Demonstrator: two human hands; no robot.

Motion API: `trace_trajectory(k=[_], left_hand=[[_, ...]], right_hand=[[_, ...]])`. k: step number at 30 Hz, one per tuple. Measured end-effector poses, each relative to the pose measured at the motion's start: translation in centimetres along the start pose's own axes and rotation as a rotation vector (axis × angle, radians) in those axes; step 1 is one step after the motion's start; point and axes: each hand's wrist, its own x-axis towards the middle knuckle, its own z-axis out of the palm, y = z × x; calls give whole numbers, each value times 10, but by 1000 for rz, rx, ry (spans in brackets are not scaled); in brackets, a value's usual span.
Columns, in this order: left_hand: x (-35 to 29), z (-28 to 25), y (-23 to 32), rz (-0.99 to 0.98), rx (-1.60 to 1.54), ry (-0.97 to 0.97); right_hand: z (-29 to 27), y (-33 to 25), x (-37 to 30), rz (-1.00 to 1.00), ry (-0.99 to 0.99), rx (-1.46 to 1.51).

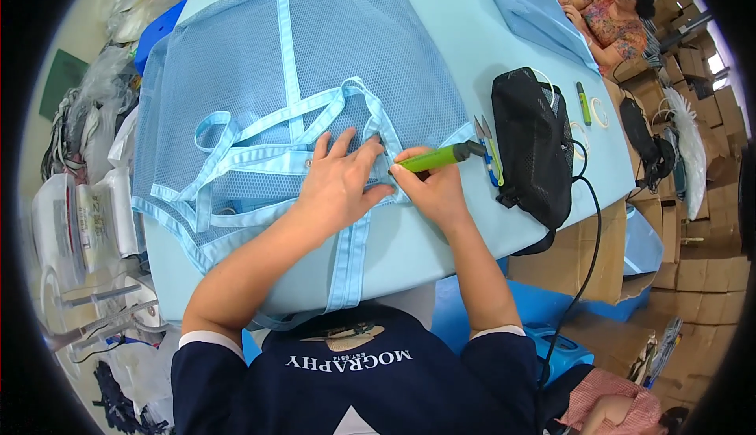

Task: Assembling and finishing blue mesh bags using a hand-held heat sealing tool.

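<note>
A light blue mesh bag [260, 65] with blue webbing straps [260, 124] lies spread on the light blue table [465, 41]. My left hand [340, 181] presses flat on the bag's strap edge, fingers spread. My right hand [434, 187] grips a green pen-shaped tool [437, 158] with a black cord, its tip pointing at the strap just beside my left fingers. The two hands touch near the strap.
A black mesh pouch [531, 144] lies right of my hands, with small snips [488, 151] beside it and a green marker [583, 104] further right. Another person [610, 14] sits at the far right. Cardboard boxes [693, 254] stand right, plastic-wrapped goods [87, 214] left.
</note>
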Motion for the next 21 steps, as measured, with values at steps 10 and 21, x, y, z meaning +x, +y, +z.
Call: trace_trajectory(k=[10, 21], left_hand=[[4, -2, -1, -30, 11, -71], [-3, -1, 2, -37, 10, -74]], right_hand=[[-1, 1, 4, -61, 40, 55], [-5, 2, -7, 19, -46, 69]])
